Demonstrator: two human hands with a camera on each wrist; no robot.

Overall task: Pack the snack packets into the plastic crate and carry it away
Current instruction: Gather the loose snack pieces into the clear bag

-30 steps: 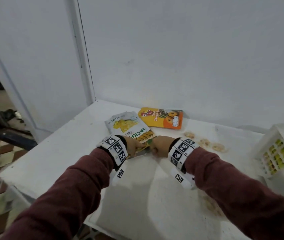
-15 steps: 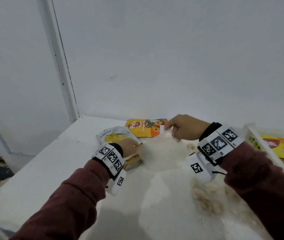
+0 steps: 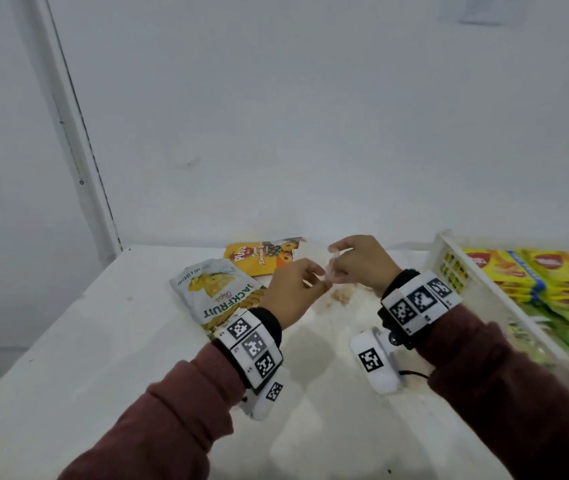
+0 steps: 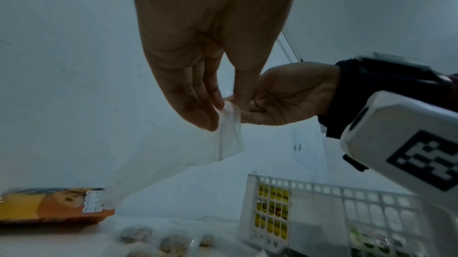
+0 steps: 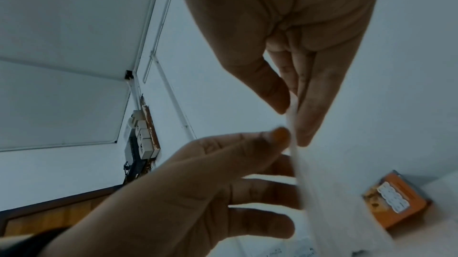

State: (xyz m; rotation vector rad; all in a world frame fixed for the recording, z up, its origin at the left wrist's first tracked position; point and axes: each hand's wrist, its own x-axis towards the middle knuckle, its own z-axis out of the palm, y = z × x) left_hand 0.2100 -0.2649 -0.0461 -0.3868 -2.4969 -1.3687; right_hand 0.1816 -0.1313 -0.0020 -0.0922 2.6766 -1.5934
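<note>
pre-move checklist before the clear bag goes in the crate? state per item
1. Both hands grip the bag: ok. The left hand and right hand pinch the top edge of the clear plastic bag.
2. Bag lifted off the table: cannot tell; its lower part trails toward the surface.
3. Bag sealed: cannot tell.
4. Room in the white plastic crate: cannot tell; yellow packets already fill the visible part.
5. Everything else packed: not ok. The jackfruit packet and orange packet lie on the table.
</note>
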